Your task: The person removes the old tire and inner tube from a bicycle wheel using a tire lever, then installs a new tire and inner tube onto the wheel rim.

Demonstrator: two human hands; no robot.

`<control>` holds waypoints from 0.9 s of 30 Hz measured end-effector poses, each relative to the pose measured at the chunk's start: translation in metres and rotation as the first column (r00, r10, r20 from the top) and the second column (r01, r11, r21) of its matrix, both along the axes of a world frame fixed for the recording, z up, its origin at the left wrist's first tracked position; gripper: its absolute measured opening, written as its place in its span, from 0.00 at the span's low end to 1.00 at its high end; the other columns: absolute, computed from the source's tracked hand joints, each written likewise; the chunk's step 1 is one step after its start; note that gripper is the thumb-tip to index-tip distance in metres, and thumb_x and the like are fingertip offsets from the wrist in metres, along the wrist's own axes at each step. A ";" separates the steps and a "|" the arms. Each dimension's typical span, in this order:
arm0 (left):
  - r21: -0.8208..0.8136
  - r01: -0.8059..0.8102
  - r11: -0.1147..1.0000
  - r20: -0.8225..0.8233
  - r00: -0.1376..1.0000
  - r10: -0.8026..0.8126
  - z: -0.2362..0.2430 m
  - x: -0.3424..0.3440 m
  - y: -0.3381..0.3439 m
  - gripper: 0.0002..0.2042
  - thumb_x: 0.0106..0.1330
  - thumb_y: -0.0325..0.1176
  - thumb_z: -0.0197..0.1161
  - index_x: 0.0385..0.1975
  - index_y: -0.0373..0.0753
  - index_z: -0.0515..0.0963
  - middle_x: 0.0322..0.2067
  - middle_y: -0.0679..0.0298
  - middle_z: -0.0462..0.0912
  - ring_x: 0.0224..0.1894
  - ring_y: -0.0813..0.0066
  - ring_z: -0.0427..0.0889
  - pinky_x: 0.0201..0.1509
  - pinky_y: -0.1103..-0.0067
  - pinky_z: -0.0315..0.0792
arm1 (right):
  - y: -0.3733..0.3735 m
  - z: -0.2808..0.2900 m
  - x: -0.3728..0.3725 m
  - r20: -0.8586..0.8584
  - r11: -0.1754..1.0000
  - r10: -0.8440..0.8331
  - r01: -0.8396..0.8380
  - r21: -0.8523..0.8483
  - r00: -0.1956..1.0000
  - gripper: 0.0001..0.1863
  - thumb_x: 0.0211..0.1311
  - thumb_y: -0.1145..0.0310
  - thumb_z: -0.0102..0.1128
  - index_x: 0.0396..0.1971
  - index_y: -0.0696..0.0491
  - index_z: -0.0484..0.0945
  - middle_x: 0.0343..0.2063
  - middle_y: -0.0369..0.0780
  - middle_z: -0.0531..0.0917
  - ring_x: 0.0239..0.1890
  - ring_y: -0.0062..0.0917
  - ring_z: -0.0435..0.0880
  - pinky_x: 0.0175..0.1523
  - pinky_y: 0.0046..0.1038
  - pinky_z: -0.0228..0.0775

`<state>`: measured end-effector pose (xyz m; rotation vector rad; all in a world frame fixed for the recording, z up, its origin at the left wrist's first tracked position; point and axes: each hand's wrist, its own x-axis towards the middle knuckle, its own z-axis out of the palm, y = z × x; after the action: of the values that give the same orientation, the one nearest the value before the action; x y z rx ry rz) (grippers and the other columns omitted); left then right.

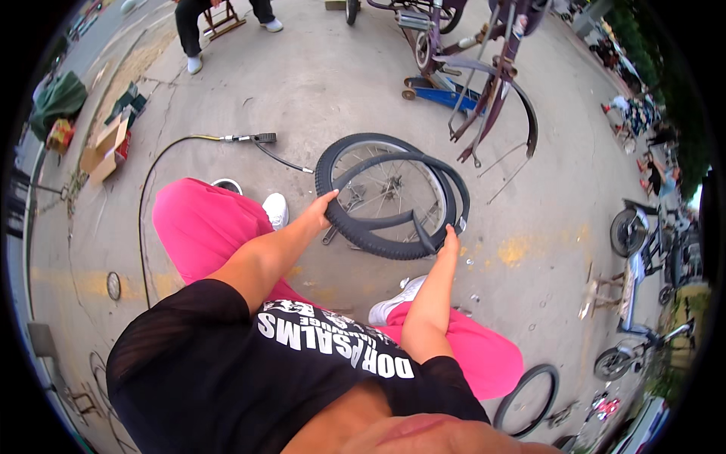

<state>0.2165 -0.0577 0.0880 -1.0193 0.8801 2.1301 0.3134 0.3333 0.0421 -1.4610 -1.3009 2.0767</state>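
Note:
A bicycle wheel [388, 185] with a knobby black tire [352, 234] lies flat on the ground in front of me. A slack black inner tube [442, 163] is draped across its spokes and rim, with a folded part near the lower right. My left hand [321, 209] is closed on the tire's left side, where tube and tire run close together. At the lower right edge, my right hand [451, 242] is closed on the tube, its fingers partly hidden.
An air hose with a gauge inflator [263, 138] lies left of the wheel. A raised purple bicycle frame [491, 83] stands beyond, over a blue floor jack [446, 94]. An open cardboard box [108, 151] is far left. Another tire [527, 399] lies behind my right knee. A person sits far ahead.

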 end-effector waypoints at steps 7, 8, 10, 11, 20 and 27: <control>-0.122 -0.105 0.987 0.008 0.994 0.107 -0.013 0.033 0.013 0.25 0.53 0.31 0.71 0.49 0.33 0.67 0.41 0.54 0.76 0.39 0.57 0.79 0.40 0.55 0.77 | -0.023 0.045 0.014 0.390 0.906 0.063 -0.216 0.363 0.919 0.26 0.52 0.67 0.62 0.49 0.66 0.71 0.45 0.53 0.78 0.44 0.44 0.80 0.50 0.42 0.73; -0.114 -0.111 0.987 0.002 0.994 0.112 -0.016 0.036 0.014 0.27 0.52 0.31 0.72 0.49 0.32 0.67 0.42 0.52 0.75 0.39 0.56 0.79 0.39 0.57 0.78 | -0.027 0.058 0.015 0.537 0.804 0.058 -0.359 0.475 0.841 0.26 0.52 0.67 0.62 0.49 0.66 0.71 0.46 0.54 0.77 0.45 0.45 0.79 0.51 0.44 0.72; -0.136 -0.117 0.984 -0.035 0.993 0.113 -0.020 0.039 0.017 0.28 0.51 0.30 0.72 0.50 0.31 0.66 0.43 0.52 0.75 0.40 0.57 0.79 0.39 0.60 0.78 | -0.046 0.085 0.014 0.743 0.490 -0.120 -0.612 0.621 0.658 0.25 0.50 0.68 0.61 0.47 0.65 0.71 0.48 0.57 0.74 0.50 0.49 0.75 0.53 0.45 0.68; -0.175 -0.117 0.978 -0.029 0.993 0.114 -0.022 0.041 0.018 0.29 0.50 0.30 0.73 0.50 0.31 0.66 0.44 0.52 0.75 0.40 0.57 0.79 0.39 0.61 0.78 | -0.058 0.096 0.013 0.751 0.367 -0.115 -0.674 0.641 0.651 0.24 0.50 0.68 0.60 0.47 0.65 0.71 0.48 0.56 0.73 0.50 0.48 0.74 0.54 0.44 0.68; -0.816 0.154 0.557 0.026 0.973 -0.230 0.025 0.043 0.032 0.45 0.48 0.28 0.70 0.65 0.45 0.50 0.54 0.49 0.67 0.55 0.50 0.72 0.57 0.62 0.70 | -0.177 0.072 -0.030 0.729 0.086 0.538 -0.888 0.452 0.423 0.26 0.55 0.63 0.60 0.53 0.58 0.69 0.48 0.57 0.74 0.50 0.50 0.74 0.56 0.40 0.67; -0.790 0.239 0.564 0.090 0.956 -0.280 0.038 0.046 0.030 0.45 0.49 0.25 0.65 0.67 0.50 0.46 0.55 0.49 0.63 0.54 0.48 0.71 0.54 0.62 0.70 | -0.222 0.098 -0.023 0.944 -0.351 0.329 -0.931 0.104 -0.019 0.19 0.60 0.66 0.50 0.48 0.60 0.75 0.38 0.54 0.81 0.32 0.39 0.84 0.39 0.34 0.77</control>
<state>0.2623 -0.0281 0.1258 -1.1362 1.9850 1.4684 0.2902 0.1108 0.1406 -0.3680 -3.6743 0.2484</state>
